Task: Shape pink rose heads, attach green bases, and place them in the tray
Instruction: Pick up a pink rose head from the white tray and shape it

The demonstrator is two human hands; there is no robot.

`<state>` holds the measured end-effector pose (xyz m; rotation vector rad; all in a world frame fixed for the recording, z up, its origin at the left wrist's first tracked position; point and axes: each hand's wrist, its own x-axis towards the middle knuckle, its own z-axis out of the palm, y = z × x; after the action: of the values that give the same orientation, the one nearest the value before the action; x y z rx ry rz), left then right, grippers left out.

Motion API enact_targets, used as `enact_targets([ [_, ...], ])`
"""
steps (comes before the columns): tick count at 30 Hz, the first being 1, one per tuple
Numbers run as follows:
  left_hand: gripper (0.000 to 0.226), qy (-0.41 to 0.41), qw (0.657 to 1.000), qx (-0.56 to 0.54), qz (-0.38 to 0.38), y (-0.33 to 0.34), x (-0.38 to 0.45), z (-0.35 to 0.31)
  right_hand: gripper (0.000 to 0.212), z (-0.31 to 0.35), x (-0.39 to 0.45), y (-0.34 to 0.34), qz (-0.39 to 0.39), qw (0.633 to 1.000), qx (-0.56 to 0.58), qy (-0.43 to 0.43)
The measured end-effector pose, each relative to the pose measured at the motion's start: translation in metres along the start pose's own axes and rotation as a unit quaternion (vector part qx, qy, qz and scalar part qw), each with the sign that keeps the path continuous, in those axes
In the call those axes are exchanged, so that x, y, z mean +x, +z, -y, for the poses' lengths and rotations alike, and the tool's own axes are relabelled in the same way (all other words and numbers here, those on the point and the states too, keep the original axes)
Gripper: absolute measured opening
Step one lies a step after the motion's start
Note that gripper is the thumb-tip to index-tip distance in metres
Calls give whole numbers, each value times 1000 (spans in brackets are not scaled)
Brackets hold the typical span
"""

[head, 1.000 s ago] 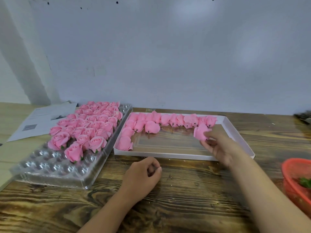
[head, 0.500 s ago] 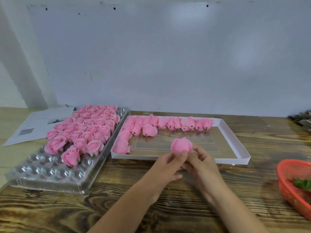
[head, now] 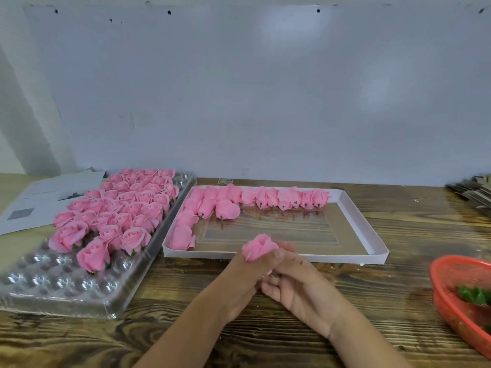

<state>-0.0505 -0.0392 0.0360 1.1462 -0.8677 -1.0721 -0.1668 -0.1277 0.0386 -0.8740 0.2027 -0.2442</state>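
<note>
Both hands meet at centre of the wooden desk, just in front of the white box. Left hand grips a pink rose head w/ fingers curled round its base, bloom up; right hand also has curled fingers at the base, from the right. Unshaped pink heads line the box's far & left sides. Clear tray, left, holds finished roses in rear rows. Red basket w/ green bases sits at right.

Tray left of box — basket far right.
</note>
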Motion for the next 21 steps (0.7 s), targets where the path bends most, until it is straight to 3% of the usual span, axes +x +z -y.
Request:
enact_targets([
  [3, 31, 7, 1000, -6, -19, 2, -3, -1, 47, -2, 1, 0, -11, 1000, 6, 4],
  [9, 36, 8, 997, -37, -63, 7, -2, 0, 31, -6, 3, 4, -56, 998, 0, -42],
  [13, 44, 23, 992, -61, -107, 13, -1, -2, 26, -11, 2, 8, -82, 986, -112, -94],
  [17, 40, 29, 985, -84, -149, 14, 2, 0, 39, -18, 3, 13, -132, 916, -326, -190],
  [19, 35, 20, 985, -82, -152, 15, 3, 2, 33, -19, 3, 13, -158, 905, -337, -204],
  [21, 33, 11, 985, -87, -148, 15, 3, 3, 25, -21, 3, 12, -159, 916, -314, -191],
])
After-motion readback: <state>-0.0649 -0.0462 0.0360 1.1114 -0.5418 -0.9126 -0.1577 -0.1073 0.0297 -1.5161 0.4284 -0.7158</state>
